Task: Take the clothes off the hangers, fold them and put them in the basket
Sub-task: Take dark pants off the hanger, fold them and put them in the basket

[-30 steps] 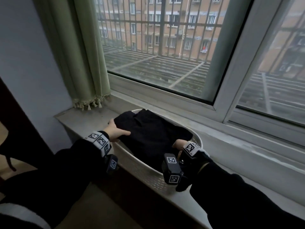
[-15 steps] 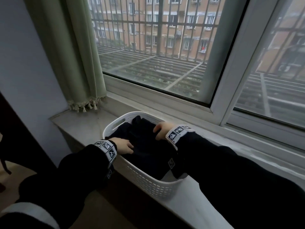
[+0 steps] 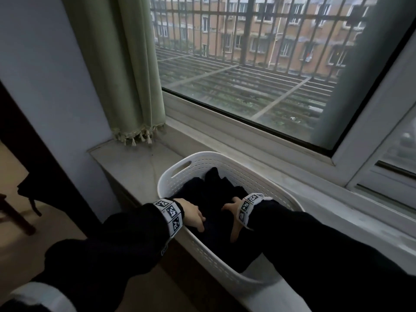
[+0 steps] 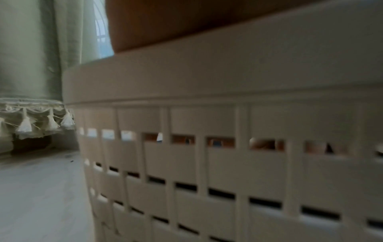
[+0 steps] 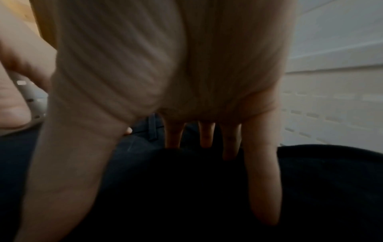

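Note:
A white slotted basket stands on the window sill with dark folded clothes inside it. My left hand reaches over the near rim and rests on the clothes, fingers bent down onto the cloth. In the left wrist view the basket wall fills the frame and the fingertips show through its slots. My right hand lies on the clothes with fingers spread. The right wrist view shows that hand pressing straight fingers on the dark cloth. No hanger is in view.
A green tasselled curtain hangs at the sill's left end. Bare grey sill lies left of the basket and more sill to its right. The window frame runs close behind. Dark furniture stands on the floor at left.
The folded black garment, held over the basket a second ago, now lies down inside it. Both hands have followed it in, and the right hand has shifted toward the basket's near side.

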{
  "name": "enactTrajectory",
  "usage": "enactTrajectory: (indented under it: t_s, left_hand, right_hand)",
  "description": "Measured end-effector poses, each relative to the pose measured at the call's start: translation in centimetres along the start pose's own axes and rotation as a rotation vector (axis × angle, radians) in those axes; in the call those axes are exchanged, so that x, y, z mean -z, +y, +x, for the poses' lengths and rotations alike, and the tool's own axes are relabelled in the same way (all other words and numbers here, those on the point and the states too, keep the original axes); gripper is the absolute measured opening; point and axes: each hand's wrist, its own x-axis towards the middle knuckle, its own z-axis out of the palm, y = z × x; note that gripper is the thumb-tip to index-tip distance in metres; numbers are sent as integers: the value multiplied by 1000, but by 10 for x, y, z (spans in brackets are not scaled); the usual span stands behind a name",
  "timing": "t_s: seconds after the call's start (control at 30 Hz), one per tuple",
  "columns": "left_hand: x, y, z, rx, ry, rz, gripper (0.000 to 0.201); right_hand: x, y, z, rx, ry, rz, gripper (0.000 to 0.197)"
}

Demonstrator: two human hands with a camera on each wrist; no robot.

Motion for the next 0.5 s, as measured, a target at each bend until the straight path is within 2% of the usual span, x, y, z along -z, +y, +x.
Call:
enactTrajectory:
  t_s: [0.1,0.2,0.3,0.5]
  left_hand:
    - [2,-13,6,-7,42,-58,53]
    - [11,-31,8,65,80,-119,48]
    - [16,-39,9,89,41,-138,45]
    - [4,-34,24,67,-44,-45,50]
  right_hand:
    - [12,6,11,-74,-28,-12,75]
    - [28,-1,25,-25,204,151,101]
    - [28,-11,38,-3,307,182,117]
    - [25,-5,70,12,163,165,123]
